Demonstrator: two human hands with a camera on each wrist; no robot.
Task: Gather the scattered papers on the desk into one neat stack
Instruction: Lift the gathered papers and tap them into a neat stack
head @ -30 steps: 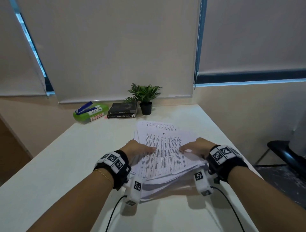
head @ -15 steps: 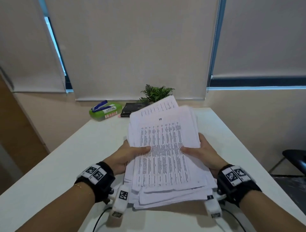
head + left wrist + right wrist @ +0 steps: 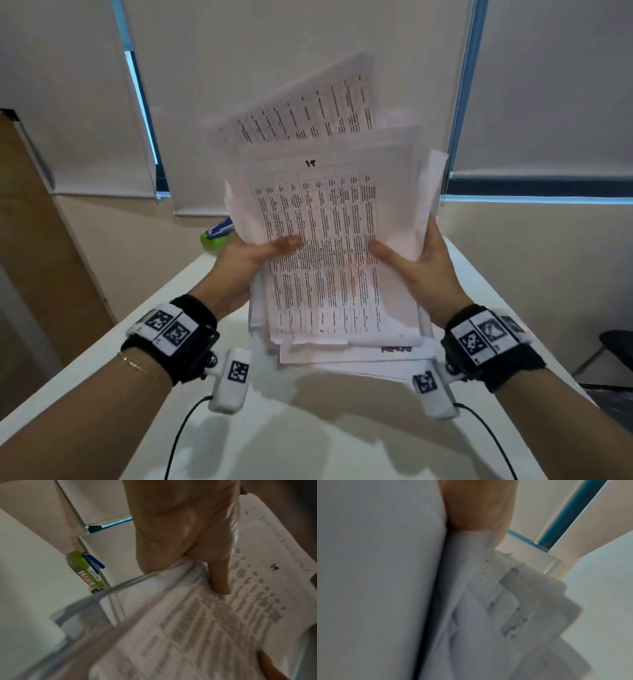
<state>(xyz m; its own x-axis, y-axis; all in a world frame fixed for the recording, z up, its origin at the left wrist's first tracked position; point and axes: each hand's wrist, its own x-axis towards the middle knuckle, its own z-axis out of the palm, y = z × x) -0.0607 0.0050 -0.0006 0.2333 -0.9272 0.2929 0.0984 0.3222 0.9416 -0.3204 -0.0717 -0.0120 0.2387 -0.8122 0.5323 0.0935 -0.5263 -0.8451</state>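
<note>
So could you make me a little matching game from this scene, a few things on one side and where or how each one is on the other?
Things:
1. papers
2. left hand
3. right hand
4. green pack

Places or states:
A. lying at the far edge of the desk, by the wall
B. gripping the bundle's left edge, thumb on the printed front sheet
C. lifted off the desk, sheets uneven and fanned
D. gripping the bundle's right edge, thumb on the front sheet

Pairs: 1-C, 2-B, 3-D, 4-A
</note>
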